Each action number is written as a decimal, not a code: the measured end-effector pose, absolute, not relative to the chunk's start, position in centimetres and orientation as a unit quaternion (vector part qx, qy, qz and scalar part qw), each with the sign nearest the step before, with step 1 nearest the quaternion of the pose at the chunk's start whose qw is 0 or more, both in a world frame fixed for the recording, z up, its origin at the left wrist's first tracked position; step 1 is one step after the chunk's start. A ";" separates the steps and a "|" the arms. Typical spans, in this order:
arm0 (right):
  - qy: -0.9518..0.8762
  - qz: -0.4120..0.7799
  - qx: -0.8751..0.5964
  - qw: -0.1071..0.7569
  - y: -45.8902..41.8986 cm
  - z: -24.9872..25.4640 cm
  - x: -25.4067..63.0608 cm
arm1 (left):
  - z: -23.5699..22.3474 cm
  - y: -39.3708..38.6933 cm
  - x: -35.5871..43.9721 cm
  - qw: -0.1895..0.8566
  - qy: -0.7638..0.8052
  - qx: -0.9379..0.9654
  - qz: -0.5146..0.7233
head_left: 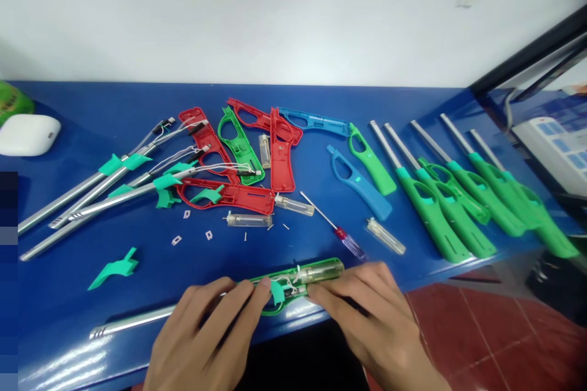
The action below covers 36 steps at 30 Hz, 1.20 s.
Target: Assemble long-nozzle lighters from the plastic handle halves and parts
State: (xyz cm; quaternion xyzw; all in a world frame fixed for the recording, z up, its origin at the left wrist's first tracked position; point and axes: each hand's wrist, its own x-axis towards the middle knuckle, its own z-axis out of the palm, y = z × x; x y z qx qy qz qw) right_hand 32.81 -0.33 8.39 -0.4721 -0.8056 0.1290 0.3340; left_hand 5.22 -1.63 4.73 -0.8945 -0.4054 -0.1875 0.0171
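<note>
A half-built gas lighter lies along the table's front edge: an open green housing half (340,263) holding a clear fuel tank (323,271), a teal trigger (277,293) and white wires, with a metal tube (137,321) running out to the left. My left hand (213,324) closes over the housing's front part, thumb and fingers by the trigger. At the tank end, my right hand (371,311) pinches the housing, its fingertips against the parts inside. Fingers cover some of the inner parts.
Metal tubes with wires (132,188) lie left. Red housing halves (282,165), a blue half (360,183), fuel tanks (250,220), a screwdriver (342,233) and tiny screws are behind my hands. Assembled green lighters (431,214) lie right. A loose teal trigger (114,269) is front left.
</note>
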 end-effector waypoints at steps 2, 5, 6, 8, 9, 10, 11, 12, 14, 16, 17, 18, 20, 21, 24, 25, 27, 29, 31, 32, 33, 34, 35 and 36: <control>-0.810 0.117 -0.469 0.331 -0.3 8.5 32.8 | 4.7 -1.5 5.2 0.015 -0.405 -0.895 -0.185; -0.801 0.099 -0.470 0.357 -0.1 8.6 33.0 | 4.2 -1.4 4.9 0.046 -0.371 -0.912 -0.169; -0.798 0.095 -0.471 0.363 0.0 8.5 33.1 | 4.0 -1.4 4.8 0.053 -0.363 -0.915 -0.166; -0.798 0.089 -0.476 0.358 0.2 8.3 33.4 | 3.8 -1.5 4.7 0.054 -0.356 -0.919 -0.162; -0.801 0.088 -0.478 0.350 0.3 8.2 33.5 | 3.8 -1.5 4.7 0.051 -0.359 -0.917 -0.162; -0.805 0.088 -0.477 0.341 0.4 8.0 33.7 | 3.8 -1.6 4.8 0.049 -0.363 -0.916 -0.165; -0.809 0.093 -0.477 0.332 0.5 7.9 33.9 | 3.9 -1.6 4.8 0.047 -0.365 -0.915 -0.167; -0.812 0.100 -0.474 0.326 0.7 7.7 34.0 | 4.0 -1.6 4.9 0.045 -0.368 -0.913 -0.171; -0.819 0.118 -0.462 0.320 0.8 7.4 34.3 | 4.1 -1.6 5.1 0.041 -0.376 -0.909 -0.175; -0.824 0.127 -0.452 0.319 0.9 7.2 34.4 | 4.1 -1.5 5.3 0.038 -0.381 -0.908 -0.172; -0.825 0.128 -0.449 0.319 0.9 7.1 34.5 | 4.0 -1.4 5.3 0.039 -0.379 -0.909 -0.171; -0.825 0.128 -0.449 0.318 0.9 7.0 34.5 | 3.9 -1.3 5.4 0.039 -0.375 -0.910 -0.172; -0.826 0.132 -0.450 0.312 0.8 7.0 34.5 | 3.7 -1.3 5.5 0.034 -0.374 -0.911 -0.173; -0.827 0.134 -0.452 0.308 0.8 7.0 34.5 | 3.7 -1.3 5.4 0.029 -0.375 -0.910 -0.173; -0.826 0.135 -0.458 0.298 0.8 7.2 34.4 | 3.7 -1.5 5.2 0.026 -0.374 -0.913 -0.161; -0.827 0.133 -0.459 0.296 0.8 7.3 34.3 | 3.7 -1.6 5.0 0.029 -0.368 -0.917 -0.152; -0.829 0.128 -0.458 0.293 1.0 7.5 34.0 | 3.9 -1.5 4.8 0.039 -0.354 -0.924 -0.140; -0.832 0.123 -0.456 0.291 1.2 7.7 33.6 | 4.2 -1.1 4.6 0.038 -0.357 -0.923 -0.141; -0.833 0.117 -0.455 0.292 1.4 7.8 33.2 | 4.5 -0.7 4.6 0.027 -0.382 -0.909 -0.163; -0.834 0.114 -0.454 0.293 1.6 7.9 33.0 | 4.7 -0.5 4.6 0.019 -0.394 -0.902 -0.176; -0.835 0.112 -0.451 0.295 1.7 7.9 32.9 | 4.8 -0.4 4.5 0.012 -0.401 -0.897 -0.187; -0.837 0.108 -0.448 0.295 1.9 8.0 32.7 | 4.9 -0.3 4.4 0.010 -0.401 -0.895 -0.194; -0.840 0.104 -0.445 0.292 2.0 8.1 32.6 | 4.9 -0.2 4.3 0.011 -0.392 -0.900 -0.193; -0.844 0.100 -0.441 0.289 2.2 8.3 32.5 | 4.9 -0.2 4.1 0.013 -0.379 -0.907 -0.185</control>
